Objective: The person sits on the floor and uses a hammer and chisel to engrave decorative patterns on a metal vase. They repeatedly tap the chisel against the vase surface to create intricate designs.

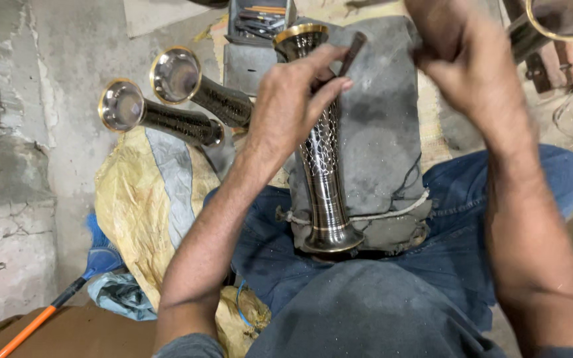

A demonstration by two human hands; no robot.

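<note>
A tall dark metal vase with a brass rim and an engraved pattern lies along a grey padded cushion on my lap. My left hand rests on the vase's upper part and holds a thin dark metal tool against it. My right hand is raised above the cushion's far right corner with the fingers curled shut; whatever it holds is hidden.
Two similar dark vases lie on the floor at the left on a yellow sack. A box of tools stands beyond the cushion. Another brass-rimmed vase is at top right. An orange-handled brush lies bottom left by the concrete wall.
</note>
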